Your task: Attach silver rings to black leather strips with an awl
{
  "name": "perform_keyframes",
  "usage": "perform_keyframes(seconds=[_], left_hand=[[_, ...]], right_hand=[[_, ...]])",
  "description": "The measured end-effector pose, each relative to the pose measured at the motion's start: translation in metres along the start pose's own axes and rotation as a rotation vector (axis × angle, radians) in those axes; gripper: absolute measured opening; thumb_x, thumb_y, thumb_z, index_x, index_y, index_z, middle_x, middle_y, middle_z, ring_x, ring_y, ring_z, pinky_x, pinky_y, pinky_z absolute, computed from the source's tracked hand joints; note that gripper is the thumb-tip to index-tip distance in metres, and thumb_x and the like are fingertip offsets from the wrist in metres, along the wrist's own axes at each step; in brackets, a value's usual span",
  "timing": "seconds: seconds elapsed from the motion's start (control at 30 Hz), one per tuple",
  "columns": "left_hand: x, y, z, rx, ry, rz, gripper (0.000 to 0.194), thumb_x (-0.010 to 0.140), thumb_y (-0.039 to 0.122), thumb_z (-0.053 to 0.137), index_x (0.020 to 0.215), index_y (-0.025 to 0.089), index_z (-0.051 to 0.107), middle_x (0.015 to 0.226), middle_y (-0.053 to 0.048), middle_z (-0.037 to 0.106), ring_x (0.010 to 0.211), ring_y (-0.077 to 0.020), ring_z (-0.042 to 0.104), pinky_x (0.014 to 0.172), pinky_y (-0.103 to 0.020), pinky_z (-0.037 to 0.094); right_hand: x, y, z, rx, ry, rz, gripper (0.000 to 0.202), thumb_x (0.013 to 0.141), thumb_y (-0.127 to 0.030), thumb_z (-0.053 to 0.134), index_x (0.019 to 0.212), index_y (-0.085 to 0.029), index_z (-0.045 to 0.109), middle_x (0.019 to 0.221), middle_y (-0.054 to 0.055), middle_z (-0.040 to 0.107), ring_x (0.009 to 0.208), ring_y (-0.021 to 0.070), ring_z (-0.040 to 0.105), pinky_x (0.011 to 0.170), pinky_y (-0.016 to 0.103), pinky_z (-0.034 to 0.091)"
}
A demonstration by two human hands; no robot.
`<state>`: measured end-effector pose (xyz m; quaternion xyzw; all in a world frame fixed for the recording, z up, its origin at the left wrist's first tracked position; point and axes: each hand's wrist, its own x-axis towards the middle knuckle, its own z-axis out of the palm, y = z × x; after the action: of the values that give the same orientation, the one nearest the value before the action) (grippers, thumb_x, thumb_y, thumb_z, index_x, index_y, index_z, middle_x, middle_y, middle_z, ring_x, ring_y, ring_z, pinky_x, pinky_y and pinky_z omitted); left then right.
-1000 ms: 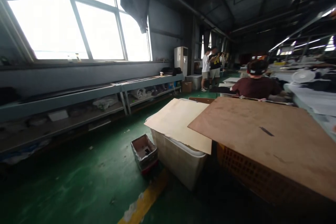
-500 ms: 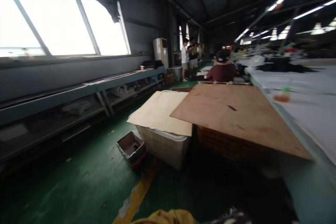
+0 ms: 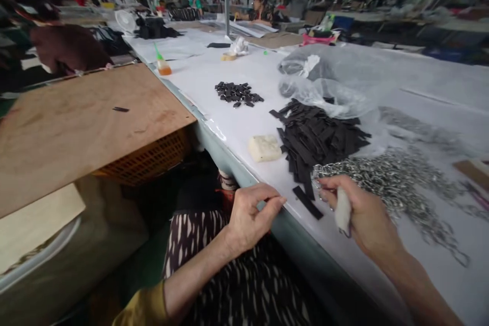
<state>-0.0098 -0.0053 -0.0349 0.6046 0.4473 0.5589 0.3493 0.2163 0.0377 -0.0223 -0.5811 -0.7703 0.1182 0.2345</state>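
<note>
My left hand (image 3: 254,214) is by the table's front edge, thumb and forefinger pinched together; anything between their tips is too small to make out. In my right hand (image 3: 361,211) is a tool with a white wrapped handle (image 3: 343,211), its kind unclear. The right fingertips reach the near edge of a heap of silver metal rings (image 3: 397,178). A single black strip (image 3: 307,202) lies between the hands. Behind it is a pile of black strips (image 3: 319,135), with a cream-coloured block (image 3: 264,148) to its left. Farther back is a cluster of small black pieces with metal bits (image 3: 237,92).
Clear plastic bags (image 3: 328,79) lie behind the strips. A green-tipped bottle with orange liquid (image 3: 163,65) stands at the table's left edge. Left of the table, a wooden board (image 3: 76,127) covers an orange crate (image 3: 148,158). A person in maroon (image 3: 71,48) sits beyond it.
The view has swung right from the aisle and windows to the white table. Both my hands now show, the right one with the white-handled tool.
</note>
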Motion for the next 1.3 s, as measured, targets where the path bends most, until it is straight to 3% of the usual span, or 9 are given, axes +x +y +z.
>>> perform_keyframes(seconds=[0.17, 0.37, 0.5, 0.67, 0.73, 1.07, 1.3], left_hand=[[0.028, 0.003, 0.017, -0.096, 0.075, -0.267, 0.030, 0.082, 0.037, 0.057, 0.065, 0.014, 0.065, 0.061, -0.002, 0.061, 0.062, -0.0125, 0.054, 0.061, -0.023, 0.041], [0.052, 0.004, 0.030, -0.250, 0.047, -0.243, 0.030, 0.081, 0.039, 0.058, 0.066, 0.014, 0.064, 0.060, -0.001, 0.058, 0.060, -0.0105, 0.052, 0.061, -0.022, 0.041], [0.046, -0.003, 0.034, -0.271, 0.028, -0.278, 0.030, 0.082, 0.039, 0.057, 0.069, 0.014, 0.065, 0.060, 0.000, 0.058, 0.060, -0.0100, 0.051, 0.059, -0.021, 0.041], [0.038, -0.008, 0.032, -0.206, -0.040, -0.311, 0.026, 0.083, 0.036, 0.056, 0.073, 0.014, 0.066, 0.062, 0.000, 0.057, 0.058, -0.0090, 0.048, 0.055, -0.020, 0.038], [0.038, -0.006, 0.030, -0.164, -0.071, -0.289, 0.023, 0.083, 0.031, 0.055, 0.074, 0.014, 0.066, 0.063, 0.000, 0.058, 0.058, -0.0088, 0.048, 0.055, -0.020, 0.038], [0.034, -0.006, 0.040, -0.046, -0.220, -0.288, 0.020, 0.082, 0.022, 0.052, 0.075, 0.014, 0.069, 0.061, 0.001, 0.058, 0.057, -0.0090, 0.046, 0.054, -0.020, 0.037], [0.035, -0.005, 0.040, -0.024, -0.243, -0.278, 0.021, 0.082, 0.023, 0.051, 0.074, 0.015, 0.068, 0.060, 0.001, 0.057, 0.058, -0.0095, 0.046, 0.055, -0.020, 0.036]], right_hand=[[0.002, -0.013, -0.001, 0.010, -0.094, -0.014, 0.025, 0.084, -0.043, 0.051, 0.096, -0.023, 0.058, 0.076, 0.001, 0.065, 0.064, 0.0169, 0.060, 0.058, 0.027, 0.044], [-0.001, -0.032, 0.007, -0.209, -0.177, -0.171, 0.009, 0.081, -0.027, 0.046, 0.080, -0.022, 0.052, 0.076, 0.003, 0.063, 0.065, 0.0193, 0.058, 0.054, 0.028, 0.038], [-0.006, -0.033, 0.008, -0.327, -0.184, -0.193, 0.007, 0.077, -0.016, 0.043, 0.080, -0.022, 0.047, 0.072, 0.001, 0.060, 0.057, 0.0173, 0.056, 0.049, 0.027, 0.036], [-0.012, -0.032, 0.012, -0.425, -0.171, -0.099, 0.018, 0.073, -0.011, 0.042, 0.085, -0.023, 0.046, 0.083, 0.002, 0.063, 0.068, 0.0195, 0.060, 0.051, 0.027, 0.037], [-0.014, -0.032, 0.012, -0.454, -0.198, -0.071, 0.018, 0.073, -0.012, 0.043, 0.087, -0.023, 0.045, 0.085, 0.002, 0.063, 0.068, 0.0195, 0.060, 0.051, 0.027, 0.036], [-0.012, -0.038, 0.008, -0.445, -0.282, 0.094, 0.009, 0.075, -0.017, 0.043, 0.082, -0.023, 0.042, 0.057, -0.002, 0.051, 0.051, 0.0174, 0.050, 0.046, 0.026, 0.029], [-0.008, -0.037, 0.007, -0.427, -0.300, 0.137, 0.014, 0.075, -0.021, 0.044, 0.088, -0.024, 0.043, 0.058, -0.001, 0.052, 0.052, 0.0190, 0.053, 0.046, 0.026, 0.031]])
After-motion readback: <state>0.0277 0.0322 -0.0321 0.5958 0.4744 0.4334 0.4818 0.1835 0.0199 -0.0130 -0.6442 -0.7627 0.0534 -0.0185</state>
